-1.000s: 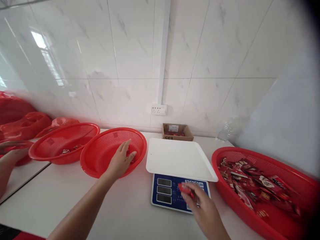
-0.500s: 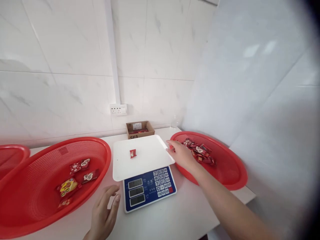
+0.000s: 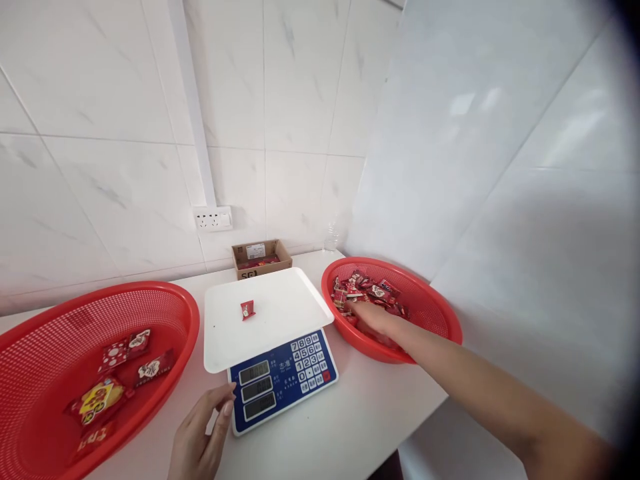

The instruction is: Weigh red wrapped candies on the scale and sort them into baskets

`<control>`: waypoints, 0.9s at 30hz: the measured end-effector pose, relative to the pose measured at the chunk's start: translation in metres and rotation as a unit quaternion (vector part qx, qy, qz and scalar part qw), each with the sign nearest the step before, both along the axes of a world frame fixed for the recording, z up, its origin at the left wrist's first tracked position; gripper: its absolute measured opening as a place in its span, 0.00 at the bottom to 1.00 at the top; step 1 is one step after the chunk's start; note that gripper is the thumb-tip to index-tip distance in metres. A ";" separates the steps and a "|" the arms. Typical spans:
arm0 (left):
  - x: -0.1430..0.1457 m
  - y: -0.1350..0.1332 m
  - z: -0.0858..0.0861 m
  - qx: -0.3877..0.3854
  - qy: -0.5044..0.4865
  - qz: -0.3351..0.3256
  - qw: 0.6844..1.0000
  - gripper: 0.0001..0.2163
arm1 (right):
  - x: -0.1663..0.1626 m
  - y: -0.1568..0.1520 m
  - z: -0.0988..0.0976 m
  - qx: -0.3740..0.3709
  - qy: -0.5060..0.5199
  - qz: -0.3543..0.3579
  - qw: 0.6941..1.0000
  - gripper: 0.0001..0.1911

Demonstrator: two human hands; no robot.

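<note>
Right basket (image 3: 433, 310), just right of the scale (image 3: 285, 377): your right hand (image 3: 373, 317) is lying among its candy packets (image 3: 375, 291), grip impossible to tell. Your left hand (image 3: 200, 437) is resting open at the scale's near left corner, well apart.

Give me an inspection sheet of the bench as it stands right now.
Surface: white counter, carrying two baskets and a scale.
Job's things: blue scale, one red packet on its white tray; right basket heaped with packets; left basket holding a few.
Clutter: cardboard box and clear bottle by the wall.
Grippers: left hand open at the scale's front corner; right hand among the right basket's packets, grip unclear.
Cables: nothing seen.
Surroundings: tiled wall, socket, white conduit.
</note>
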State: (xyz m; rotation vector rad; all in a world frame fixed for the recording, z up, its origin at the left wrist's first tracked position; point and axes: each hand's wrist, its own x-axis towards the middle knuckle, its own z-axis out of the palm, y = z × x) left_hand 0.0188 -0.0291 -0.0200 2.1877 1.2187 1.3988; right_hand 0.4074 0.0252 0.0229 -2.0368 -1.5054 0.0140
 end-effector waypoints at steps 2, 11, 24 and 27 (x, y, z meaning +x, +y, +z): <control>-0.001 0.001 -0.002 -0.015 -0.002 0.000 1.000 0.10 | 0.008 0.008 0.012 -0.137 -0.040 0.046 0.989 0.11; -0.002 0.003 -0.004 -0.026 -0.022 -0.012 0.999 0.10 | 0.036 0.027 0.060 -0.179 -0.113 0.026 0.977 0.11; 0.000 0.000 -0.002 -0.036 -0.031 -0.024 0.999 0.08 | -0.123 0.046 0.069 -0.061 -0.238 0.228 0.942 0.23; 0.000 0.001 -0.001 -0.046 -0.042 -0.023 0.998 0.09 | -0.136 0.054 0.062 -0.076 -0.247 0.242 0.935 0.23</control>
